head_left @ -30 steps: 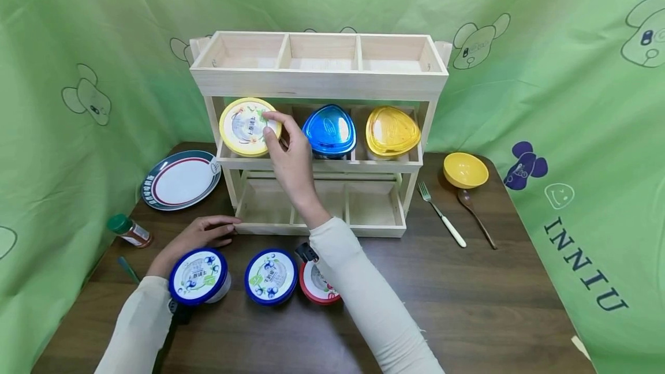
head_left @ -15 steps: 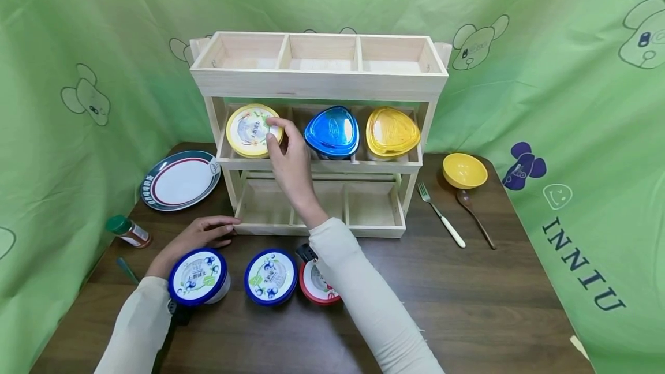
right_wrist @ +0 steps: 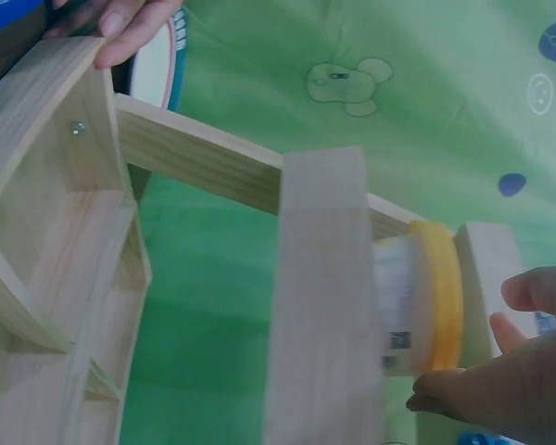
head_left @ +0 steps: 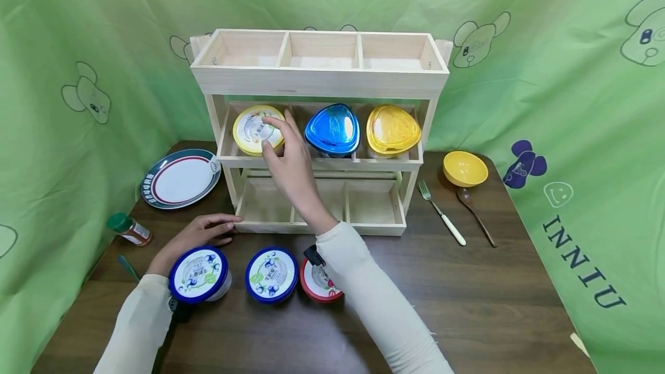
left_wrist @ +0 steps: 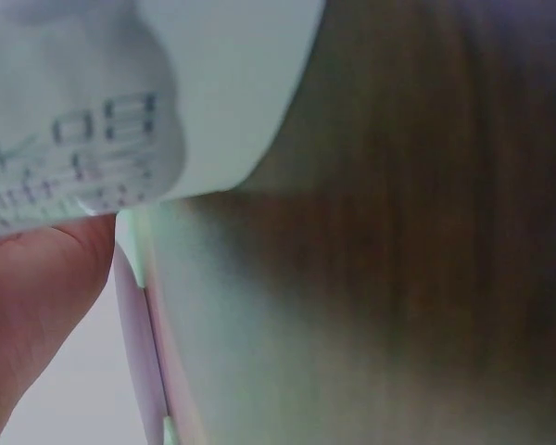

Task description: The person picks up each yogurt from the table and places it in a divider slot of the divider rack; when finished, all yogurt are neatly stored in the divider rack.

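Fingers and thumb of the right hand (head_left: 295, 169) stand apart around the right side of the yellow-lidded tub (head_left: 254, 127), curved but not clamped on it. That tub sits in the left of 3 compartments in the middle tier (head_left: 384, 164) of the wooden rack (head_left: 322, 82). From the head its lid hides most of its body; the right wrist view shows the pale side wall with dark print, plus a gap between the lid and the upper fingers. Whether the thumb touches the rim I cannot tell.

To the right in that tier are a blue-lidded container (head_left: 333, 130) and a gold-lidded container (head_left: 393, 130), 1 per compartment.

Low at the left, the left hand (head_left: 200, 234) has its fingers loosely extended, tips on the corner of the bottom tier (head_left: 374, 229). The right wrist view catches those fingertips from the other side, along with a screw (right_wrist: 78, 128) inside that tier.

In front, 2 blue-lidded tubs (head_left: 271, 276) and a red-lidded tub (head_left: 318, 283) stand on the table (head_left: 467, 310), the right sleeve (head_left: 374, 299) partly covering the red lid. The left wrist view is blurred; it seems to show a thumb beside a printed tub wall.
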The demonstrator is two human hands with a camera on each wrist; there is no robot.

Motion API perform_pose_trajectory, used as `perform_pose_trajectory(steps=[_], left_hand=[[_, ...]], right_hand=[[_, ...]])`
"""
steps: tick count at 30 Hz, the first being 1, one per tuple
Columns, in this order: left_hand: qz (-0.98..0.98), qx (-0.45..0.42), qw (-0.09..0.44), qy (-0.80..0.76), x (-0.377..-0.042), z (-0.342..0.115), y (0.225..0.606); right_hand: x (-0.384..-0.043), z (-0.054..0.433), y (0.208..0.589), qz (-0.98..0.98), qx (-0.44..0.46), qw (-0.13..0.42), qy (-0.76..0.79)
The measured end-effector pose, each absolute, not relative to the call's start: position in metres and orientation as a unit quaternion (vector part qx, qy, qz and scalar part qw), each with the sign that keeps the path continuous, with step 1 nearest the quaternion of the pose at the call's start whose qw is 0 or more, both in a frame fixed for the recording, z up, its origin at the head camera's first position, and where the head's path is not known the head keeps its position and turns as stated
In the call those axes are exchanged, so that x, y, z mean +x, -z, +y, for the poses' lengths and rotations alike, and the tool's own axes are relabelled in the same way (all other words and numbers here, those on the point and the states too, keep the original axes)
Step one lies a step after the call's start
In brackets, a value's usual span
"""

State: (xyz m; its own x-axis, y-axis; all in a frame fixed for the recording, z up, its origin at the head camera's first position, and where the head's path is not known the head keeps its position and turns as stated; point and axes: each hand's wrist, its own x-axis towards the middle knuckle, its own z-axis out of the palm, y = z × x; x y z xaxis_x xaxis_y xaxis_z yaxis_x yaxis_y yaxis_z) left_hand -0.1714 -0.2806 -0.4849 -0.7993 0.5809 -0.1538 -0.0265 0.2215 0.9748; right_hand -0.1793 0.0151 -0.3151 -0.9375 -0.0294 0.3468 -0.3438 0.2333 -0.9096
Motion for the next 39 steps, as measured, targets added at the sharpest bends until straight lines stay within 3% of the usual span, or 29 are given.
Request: perform_pose_trajectory(steps=[11, 19, 30, 39], left_hand=[[0.771, 0.12, 0.258, -0.569, -0.166, -0.268, 0.473], [0.774, 0.122, 0.256, -0.566, -0.169, -0.268, 0.471], [0.771, 0.118, 0.257, -0.57, -0.164, -0.271, 0.474], [0.769, 0.122, 0.255, -0.573, -0.163, -0.271, 0.475]], right_hand=[[-0.147, 0.047, 0.291, -0.719, 0.216, 0.116, -0.651], [-0.125, 0.097, 0.279, -0.681, 0.262, 0.172, -0.662], [-0.093, 0.151, 0.287, -0.681, 0.198, 0.214, -0.672], [-0.086, 0.188, 0.328, -0.685, 0.118, 0.215, -0.687]])
